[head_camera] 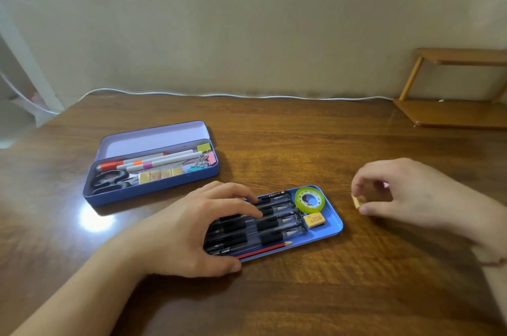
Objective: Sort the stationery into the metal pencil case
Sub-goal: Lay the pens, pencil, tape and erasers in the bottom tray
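Fingertips of the right hand [411, 193] pinch a small yellowish eraser [356, 201] between thumb and forefinger, held just off the right end of the blue tray [333, 227]; the left hand [192, 228] lies spread and flat over the tray's left part, fingers resting on the pens, gripping nothing. Taking the tray as the landmark: under it and all around spreads the wooden table [274, 302]. Well behind and to the left of the tray stands the open metal pencil case [153, 162], lid tipped back, holding markers [153, 161], black-handled scissors [112, 180], a row of gold-coloured blocks [160, 174] and some binder clips [203, 161]. Far behind and to the right of the tray sits a low wooden shelf [452, 113], and a white cable [247, 95] runs along the table's far edge. Inside the tray, black pens [279, 221] lie side by side, with a red pencil [263, 249] along the near rim. At the tray's right end are a green roll of tape [310, 199] and, just in front of it, an orange eraser [315, 220].
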Action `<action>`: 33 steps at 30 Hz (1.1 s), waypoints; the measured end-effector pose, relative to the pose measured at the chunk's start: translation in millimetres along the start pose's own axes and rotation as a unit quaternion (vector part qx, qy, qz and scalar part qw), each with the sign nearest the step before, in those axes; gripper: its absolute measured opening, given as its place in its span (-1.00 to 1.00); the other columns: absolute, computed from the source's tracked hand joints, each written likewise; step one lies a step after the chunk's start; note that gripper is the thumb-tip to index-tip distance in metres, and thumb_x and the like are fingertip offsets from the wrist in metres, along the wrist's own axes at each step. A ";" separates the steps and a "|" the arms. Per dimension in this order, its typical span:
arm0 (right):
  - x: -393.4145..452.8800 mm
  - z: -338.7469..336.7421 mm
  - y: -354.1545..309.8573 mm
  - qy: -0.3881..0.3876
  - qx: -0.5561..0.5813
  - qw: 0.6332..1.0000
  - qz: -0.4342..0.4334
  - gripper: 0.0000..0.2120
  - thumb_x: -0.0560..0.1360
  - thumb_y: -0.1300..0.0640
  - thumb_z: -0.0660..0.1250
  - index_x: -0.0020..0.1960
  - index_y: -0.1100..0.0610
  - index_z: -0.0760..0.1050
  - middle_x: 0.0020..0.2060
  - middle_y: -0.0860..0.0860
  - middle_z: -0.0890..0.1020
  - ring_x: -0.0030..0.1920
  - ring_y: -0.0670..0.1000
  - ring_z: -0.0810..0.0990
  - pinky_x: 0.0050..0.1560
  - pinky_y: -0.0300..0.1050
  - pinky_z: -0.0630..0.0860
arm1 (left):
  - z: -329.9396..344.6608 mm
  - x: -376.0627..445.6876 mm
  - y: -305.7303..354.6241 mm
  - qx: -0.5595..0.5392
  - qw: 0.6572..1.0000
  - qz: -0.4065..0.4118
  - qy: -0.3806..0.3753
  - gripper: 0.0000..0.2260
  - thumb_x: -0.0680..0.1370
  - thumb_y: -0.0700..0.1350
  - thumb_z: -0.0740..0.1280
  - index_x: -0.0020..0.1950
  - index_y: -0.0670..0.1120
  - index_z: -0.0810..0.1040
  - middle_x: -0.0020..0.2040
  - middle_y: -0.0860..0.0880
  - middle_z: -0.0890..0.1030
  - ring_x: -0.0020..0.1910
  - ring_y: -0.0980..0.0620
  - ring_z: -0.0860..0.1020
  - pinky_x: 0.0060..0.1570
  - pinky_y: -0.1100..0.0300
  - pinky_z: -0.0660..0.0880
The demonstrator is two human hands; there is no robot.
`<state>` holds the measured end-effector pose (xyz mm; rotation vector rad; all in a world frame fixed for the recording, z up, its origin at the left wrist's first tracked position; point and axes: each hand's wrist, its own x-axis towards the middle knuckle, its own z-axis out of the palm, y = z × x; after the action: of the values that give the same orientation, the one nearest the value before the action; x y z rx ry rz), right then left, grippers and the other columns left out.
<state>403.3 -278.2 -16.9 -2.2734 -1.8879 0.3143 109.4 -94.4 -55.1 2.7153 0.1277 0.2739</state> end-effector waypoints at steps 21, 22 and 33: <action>2.3 16.5 -20.9 -0.033 -0.011 0.993 -0.117 -0.86 0.49 -0.18 0.31 -0.04 -0.23 0.62 0.04 -0.39 0.48 0.16 -0.28 0.42 0.09 -0.14 0.49 | -1.6 0.1 0.8 -0.006 1.000 -0.007 -0.014 -0.45 0.38 0.20 0.48 0.34 0.22 0.44 0.38 0.30 0.32 0.41 0.23 0.32 0.35 0.20 0.36; 1.6 16.3 -21.3 -0.028 -0.009 0.992 -0.121 -0.86 0.48 -0.20 0.31 -0.04 -0.23 0.61 0.03 -0.38 0.49 0.15 -0.28 0.43 0.08 -0.14 0.50 | -1.7 0.1 0.8 -0.005 1.000 -0.007 -0.013 -0.45 0.38 0.20 0.49 0.34 0.22 0.44 0.38 0.30 0.32 0.40 0.23 0.32 0.35 0.20 0.36; 1.4 18.4 -28.8 -0.048 -0.003 0.990 -0.129 -0.73 0.45 -0.33 0.21 0.05 -0.31 0.56 0.03 -0.32 0.38 0.15 -0.22 0.39 0.01 -0.30 0.38 | -1.1 -0.1 -0.1 -0.006 1.000 -0.007 -0.011 -0.44 0.38 0.20 0.48 0.35 0.22 0.44 0.38 0.30 0.32 0.40 0.23 0.32 0.35 0.15 0.38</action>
<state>371.3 -271.6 -27.1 -2.0178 -2.2025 0.3851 109.1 -93.9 -54.2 2.7028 0.1369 0.2405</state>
